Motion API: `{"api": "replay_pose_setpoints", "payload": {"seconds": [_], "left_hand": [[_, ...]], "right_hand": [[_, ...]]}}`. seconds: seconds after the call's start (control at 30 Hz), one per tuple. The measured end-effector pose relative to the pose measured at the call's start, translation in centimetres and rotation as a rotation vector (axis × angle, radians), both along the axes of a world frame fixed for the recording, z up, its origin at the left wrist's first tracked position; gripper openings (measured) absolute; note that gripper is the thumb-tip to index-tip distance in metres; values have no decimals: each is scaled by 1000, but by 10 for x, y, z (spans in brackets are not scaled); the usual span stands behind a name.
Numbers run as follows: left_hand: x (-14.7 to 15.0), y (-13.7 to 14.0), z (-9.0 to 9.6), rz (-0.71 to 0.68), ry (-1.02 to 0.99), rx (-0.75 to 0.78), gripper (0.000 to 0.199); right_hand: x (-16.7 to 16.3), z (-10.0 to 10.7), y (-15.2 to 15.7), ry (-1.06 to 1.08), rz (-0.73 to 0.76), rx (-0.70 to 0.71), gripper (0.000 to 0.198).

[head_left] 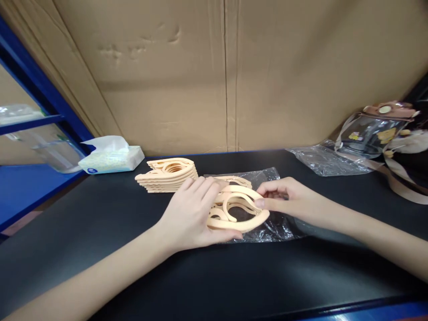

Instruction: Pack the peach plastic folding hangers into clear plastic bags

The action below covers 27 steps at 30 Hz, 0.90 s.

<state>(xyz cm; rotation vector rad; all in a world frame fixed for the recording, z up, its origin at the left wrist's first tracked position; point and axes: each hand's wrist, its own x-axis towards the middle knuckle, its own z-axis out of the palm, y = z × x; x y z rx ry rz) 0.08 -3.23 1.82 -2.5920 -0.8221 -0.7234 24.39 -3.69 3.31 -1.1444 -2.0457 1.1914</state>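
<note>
From afar, I'm steadying a peach hanger (248, 225) over the clear bag (284, 231), left hand (194, 211) clasping one end, right hand (284, 196) pinching the other, apparently mid-handling, the next move calling for even, gentle pressure.

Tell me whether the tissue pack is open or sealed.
Open: a white tissue sticks up from the top of the tissue pack.

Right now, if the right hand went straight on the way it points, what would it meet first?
The peach hanger that the right hand touches; beyond it, probably the left hand, though depth is hard to judge.
</note>
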Motion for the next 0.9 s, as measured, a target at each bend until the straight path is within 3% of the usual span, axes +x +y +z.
{"api": "replay_pose_setpoints", "payload": {"seconds": [0.2, 0.5, 0.7, 0.9], "left_hand": [[0, 0, -2, -21, 15, -19, 89], [-7, 6, -1, 15, 76, -97, 88], [-12, 8, 2, -21, 17, -93, 77], [-13, 5, 1, -21, -51, -93, 69]], "right_hand": [[-1, 0, -1, 121, 43, -213, 27], [1, 1, 2, 162, 15, -258, 30], [6, 2, 5, 103, 23, -153, 31], [7, 3, -1, 25, 41, 131, 30]]}}
